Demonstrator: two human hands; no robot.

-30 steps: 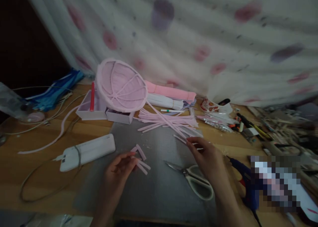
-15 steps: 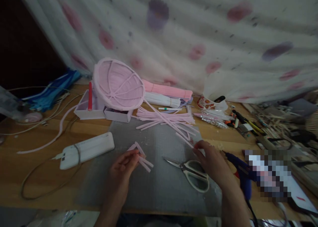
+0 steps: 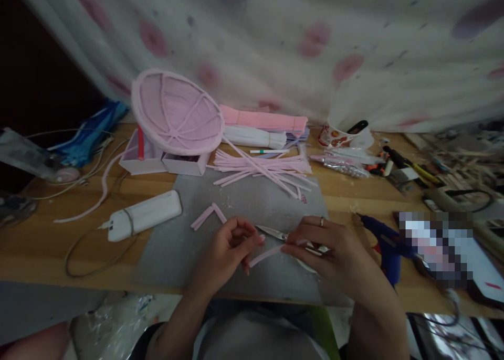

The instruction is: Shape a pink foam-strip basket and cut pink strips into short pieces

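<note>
My right hand point(image 3: 321, 247) pinches a pale pink pipe cleaner point(image 3: 266, 255), whose free end points left toward my other hand. Beneath that hand, partly covered, lie white-handled scissors point(image 3: 275, 233) with their blades toward the left. My left hand point(image 3: 236, 247) is half curled, fingers apart, its fingertips close beside the pipe cleaner's free end; no grip on it shows. Just beyond the left hand, a bent pink pipe cleaner piece point(image 3: 205, 216) rests in a V on the grey mat point(image 3: 165, 260), partly hidden by the fingers.
Behind the mat is a pile of pink pipe cleaners point(image 3: 255, 163). A pink bowl-shaped frame point(image 3: 177, 113) leans on white boxes point(image 3: 142, 160). A white power bank point(image 3: 145, 215) with its cable lies left; a blue glue gun point(image 3: 388, 244) and a phone point(image 3: 480, 271) are at right.
My left hand has let go of the bent piece, leaving it on the mat, and moved right. My right hand has come left and nearer over the scissors with the pipe cleaner. The view has tilted down.
</note>
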